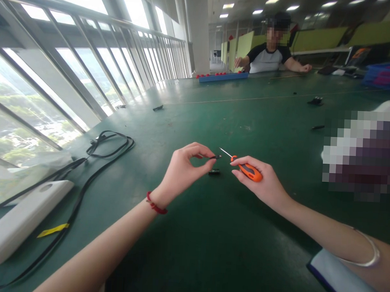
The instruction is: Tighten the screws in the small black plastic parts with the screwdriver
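Between thumb and fingertips, my left hand [192, 163] pinches a small black part [216, 157] with a shiny tip. My right hand [261, 177] is wrapped round a screwdriver [252, 171] with an orange and black handle. Its thin metal shaft points up and to the left, and the tip is close to the small black part, apart from it as far as I can see. Just below my left fingertips, a small black block [213, 172] lies on the green table [184, 244]. What exactly the black pieces are is too small to make out.
A white power strip [26, 220] and a looped black cable [112, 146] lie at the left. Across the table sits a person [270, 54] near a blue tray [223, 77] with red pieces. Small dark parts [315, 101] lie farther right, and a blue basket [383, 76] stands beyond.
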Available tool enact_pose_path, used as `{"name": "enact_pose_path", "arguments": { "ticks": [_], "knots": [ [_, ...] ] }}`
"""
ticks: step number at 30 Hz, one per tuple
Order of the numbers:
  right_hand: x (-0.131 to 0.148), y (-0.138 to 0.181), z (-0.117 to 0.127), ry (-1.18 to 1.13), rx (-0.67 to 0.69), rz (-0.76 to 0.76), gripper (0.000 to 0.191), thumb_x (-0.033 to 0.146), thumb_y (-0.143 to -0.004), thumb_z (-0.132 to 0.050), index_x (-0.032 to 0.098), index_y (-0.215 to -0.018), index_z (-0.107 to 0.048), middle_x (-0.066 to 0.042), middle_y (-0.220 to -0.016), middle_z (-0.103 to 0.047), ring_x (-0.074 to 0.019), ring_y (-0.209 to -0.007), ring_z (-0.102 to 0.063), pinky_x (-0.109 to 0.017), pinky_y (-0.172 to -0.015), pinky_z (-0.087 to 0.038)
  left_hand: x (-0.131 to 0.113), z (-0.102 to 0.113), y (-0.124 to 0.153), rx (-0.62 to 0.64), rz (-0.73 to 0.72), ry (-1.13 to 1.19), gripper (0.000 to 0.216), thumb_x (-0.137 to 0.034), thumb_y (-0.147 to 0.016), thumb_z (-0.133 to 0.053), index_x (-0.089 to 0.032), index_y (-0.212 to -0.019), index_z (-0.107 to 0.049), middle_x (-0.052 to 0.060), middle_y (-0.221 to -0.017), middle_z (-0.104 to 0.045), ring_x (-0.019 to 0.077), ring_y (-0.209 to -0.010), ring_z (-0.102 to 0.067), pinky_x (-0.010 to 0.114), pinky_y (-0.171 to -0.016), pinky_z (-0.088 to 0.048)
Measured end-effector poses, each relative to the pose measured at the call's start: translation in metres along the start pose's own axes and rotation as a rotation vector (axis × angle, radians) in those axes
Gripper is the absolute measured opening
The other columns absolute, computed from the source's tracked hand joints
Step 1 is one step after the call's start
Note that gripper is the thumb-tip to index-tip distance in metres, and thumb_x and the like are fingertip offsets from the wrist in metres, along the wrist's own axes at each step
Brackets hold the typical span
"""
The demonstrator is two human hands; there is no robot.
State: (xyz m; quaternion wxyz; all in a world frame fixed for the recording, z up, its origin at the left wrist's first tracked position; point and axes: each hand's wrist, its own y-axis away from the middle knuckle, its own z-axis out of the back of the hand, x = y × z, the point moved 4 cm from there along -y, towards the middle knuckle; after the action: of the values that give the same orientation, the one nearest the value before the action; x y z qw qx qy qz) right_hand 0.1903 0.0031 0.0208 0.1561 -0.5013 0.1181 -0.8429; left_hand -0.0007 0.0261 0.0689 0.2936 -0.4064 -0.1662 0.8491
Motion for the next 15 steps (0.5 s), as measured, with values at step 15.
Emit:
{"name": "enact_pose_path", "arguments": {
  "ticks": [15],
  "knots": [
    [-0.004,-0.002,0.001,0.004,-0.001,-0.034,0.017,0.033,-0.083,-0.061,0.021,-0.095,-0.066,-0.003,-0.101,-0.068,-0.0187,-0.087,-0.064,-0.03,-0.077,-0.048,0.03,-0.028,0.019,0.341,0.089,-0.231,0.009,-0.027,-0.077,-0.064,-0.024,-0.079,-0.073,0.0,-0.109,-0.07,0.0217,-0.102,-0.063,0.036,-0.09,-0.05]
  ]
}}
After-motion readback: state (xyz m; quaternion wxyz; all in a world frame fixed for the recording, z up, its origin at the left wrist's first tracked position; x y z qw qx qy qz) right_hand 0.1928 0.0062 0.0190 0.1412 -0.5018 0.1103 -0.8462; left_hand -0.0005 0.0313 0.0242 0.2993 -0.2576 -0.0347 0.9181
